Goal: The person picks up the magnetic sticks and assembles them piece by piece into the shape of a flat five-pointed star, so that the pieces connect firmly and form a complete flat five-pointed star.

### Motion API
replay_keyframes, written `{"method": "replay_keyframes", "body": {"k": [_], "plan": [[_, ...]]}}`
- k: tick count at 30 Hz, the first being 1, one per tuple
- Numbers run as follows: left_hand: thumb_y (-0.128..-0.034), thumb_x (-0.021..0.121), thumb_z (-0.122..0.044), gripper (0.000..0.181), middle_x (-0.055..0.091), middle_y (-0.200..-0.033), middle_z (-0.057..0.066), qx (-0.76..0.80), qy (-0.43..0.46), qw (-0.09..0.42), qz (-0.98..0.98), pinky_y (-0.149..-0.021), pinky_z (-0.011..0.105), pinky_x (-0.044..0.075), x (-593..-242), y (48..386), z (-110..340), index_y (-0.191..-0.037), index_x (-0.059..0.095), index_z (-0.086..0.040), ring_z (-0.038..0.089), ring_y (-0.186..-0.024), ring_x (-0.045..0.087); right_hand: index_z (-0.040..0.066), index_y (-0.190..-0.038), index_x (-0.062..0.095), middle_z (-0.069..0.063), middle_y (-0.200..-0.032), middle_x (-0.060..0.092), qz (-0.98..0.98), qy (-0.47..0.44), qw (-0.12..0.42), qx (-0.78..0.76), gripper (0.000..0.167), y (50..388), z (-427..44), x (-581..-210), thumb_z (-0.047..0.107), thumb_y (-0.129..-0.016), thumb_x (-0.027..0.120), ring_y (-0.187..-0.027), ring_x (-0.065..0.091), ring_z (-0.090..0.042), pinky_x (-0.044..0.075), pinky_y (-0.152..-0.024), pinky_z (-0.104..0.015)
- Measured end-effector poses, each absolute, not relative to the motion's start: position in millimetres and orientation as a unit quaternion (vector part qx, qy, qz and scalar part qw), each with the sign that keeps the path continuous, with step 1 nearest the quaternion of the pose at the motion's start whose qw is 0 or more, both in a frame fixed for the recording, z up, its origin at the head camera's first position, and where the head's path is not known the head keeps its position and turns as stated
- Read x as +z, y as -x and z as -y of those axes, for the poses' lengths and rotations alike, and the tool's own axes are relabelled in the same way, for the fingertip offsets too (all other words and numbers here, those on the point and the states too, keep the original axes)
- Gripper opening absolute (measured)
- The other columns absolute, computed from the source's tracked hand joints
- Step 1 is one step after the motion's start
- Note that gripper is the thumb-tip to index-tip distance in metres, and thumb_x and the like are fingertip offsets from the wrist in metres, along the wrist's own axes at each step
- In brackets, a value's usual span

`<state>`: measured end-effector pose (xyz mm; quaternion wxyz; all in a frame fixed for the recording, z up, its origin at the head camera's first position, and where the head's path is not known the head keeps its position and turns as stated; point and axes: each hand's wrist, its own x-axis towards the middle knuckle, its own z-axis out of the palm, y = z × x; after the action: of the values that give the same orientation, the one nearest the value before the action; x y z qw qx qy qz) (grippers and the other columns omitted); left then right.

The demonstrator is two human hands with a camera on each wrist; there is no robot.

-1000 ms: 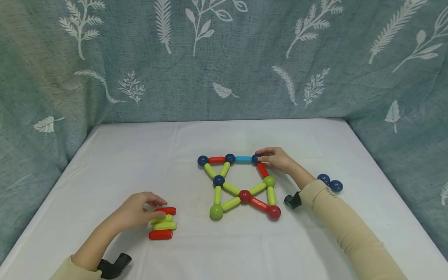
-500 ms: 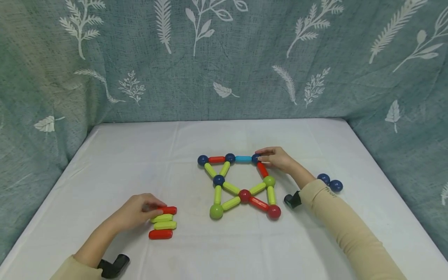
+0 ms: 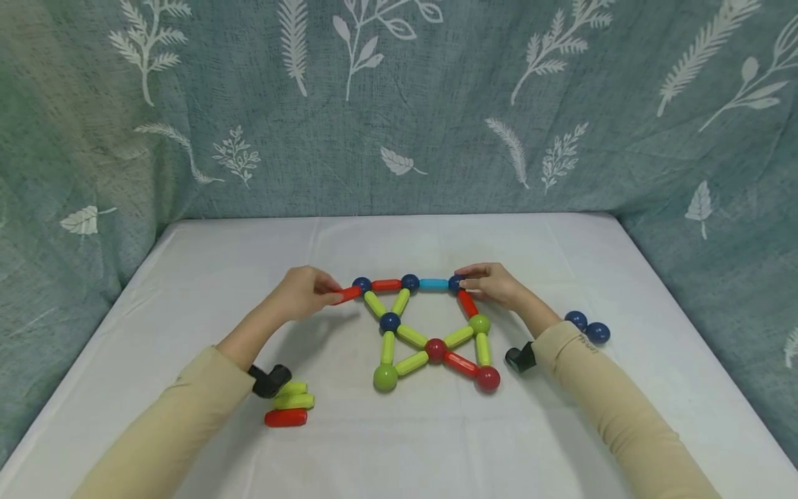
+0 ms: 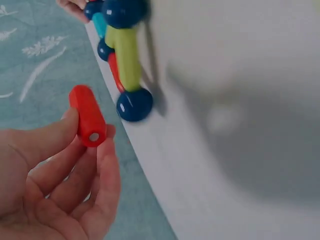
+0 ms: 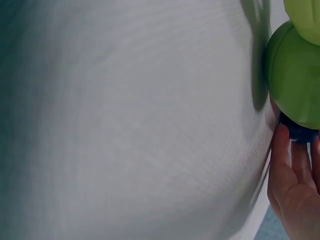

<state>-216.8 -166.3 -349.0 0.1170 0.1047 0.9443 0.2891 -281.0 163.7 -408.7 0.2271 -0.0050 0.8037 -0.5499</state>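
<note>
While a red, plastic-looking rod point(image 3: 347, 295) is pinched between thumb and fingers by the left hand point(image 3: 302, 292), its long axis is pointed rightward at the adjacent glossy dark-blue ball point(image 3: 361, 285).

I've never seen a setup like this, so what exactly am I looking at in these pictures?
No robot: just a person's two bare hands. The wide picture is taken from the head, looking forward and down; the close ones, from each wrist. On the white-covered table lies a frame of glossy coloured rods and round balls. The left hand pinches a glossy red rod beside the frame's back-left dark blue ball. The right hand holds the back-right dark blue ball. Near the left sleeve lie two yellow-green rods and another red rod; by the right sleeve, two loose dark blue balls.
</note>
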Motion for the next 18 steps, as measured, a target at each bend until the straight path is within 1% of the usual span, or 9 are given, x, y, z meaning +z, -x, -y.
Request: {"method": "replay_keyframes", "body": {"k": [4, 7, 10, 14, 18], "plan": [[-0.0878, 0.061, -0.017, 0.025, 0.064, -0.1, 0.015, 0.323, -0.058, 0.131, -0.936, -0.072, 0.031, 0.049, -353, 246, 131, -0.105, 0.066, 0.001, 0.025, -0.09, 0.059, -0.002, -0.128, 0.05, -0.019, -0.133, 0.044, -0.803, 0.001, 0.227, -0.551, 0.036, 280, -163, -407, 0.004, -0.092, 0.051, -0.109, 0.047, -0.025, 0.042, -0.093, -0.035], [-0.0879, 0.061, -0.019, 0.026, 0.064, -0.103, 0.014, 0.354, -0.022, 0.139, -0.925, -0.073, 0.029, 0.049, -359, 264, 105, -0.106, 0.066, -0.001, 0.023, -0.091, 0.057, -0.003, -0.128, 0.049, -0.02, -0.133, 0.043, -0.804, 0.005, 0.229, -0.55, 0.037, 278, -163, -406, 0.004, -0.092, 0.051, -0.11, 0.048, -0.026, 0.043, -0.093, -0.035], [-0.0873, 0.062, -0.02, 0.026, 0.063, -0.104, 0.013, 0.387, 0.011, 0.14, -0.911, -0.076, 0.03, 0.048, -366, 278, 83, -0.106, 0.067, -0.002, 0.023, -0.094, 0.056, -0.003, -0.128, 0.049, -0.02, -0.133, 0.043, -0.802, 0.006, 0.23, -0.552, 0.037, 277, -163, -406, 0.004, -0.092, 0.052, -0.11, 0.047, -0.026, 0.043, -0.093, -0.035], [-0.0853, 0.065, -0.021, 0.025, 0.062, -0.106, 0.011, 0.417, 0.047, 0.128, -0.899, -0.082, 0.032, 0.045, -375, 291, 60, -0.103, 0.069, -0.004, 0.023, -0.101, 0.052, -0.002, -0.128, 0.05, -0.019, -0.133, 0.044, -0.799, 0.003, 0.23, -0.555, 0.037, 279, -163, -407, 0.004, -0.091, 0.052, -0.109, 0.048, -0.025, 0.043, -0.093, -0.035], [-0.0843, 0.066, -0.023, 0.023, 0.062, -0.106, 0.012, 0.41, 0.073, 0.116, -0.902, -0.083, 0.032, 0.046, -381, 295, 46, -0.099, 0.071, -0.005, 0.024, -0.102, 0.053, -0.002, -0.128, 0.05, -0.019, -0.133, 0.044, -0.798, 0.006, 0.23, -0.557, 0.037, 279, -163, -408, 0.004, -0.091, 0.052, -0.107, 0.048, -0.024, 0.043, -0.092, -0.034]]}}
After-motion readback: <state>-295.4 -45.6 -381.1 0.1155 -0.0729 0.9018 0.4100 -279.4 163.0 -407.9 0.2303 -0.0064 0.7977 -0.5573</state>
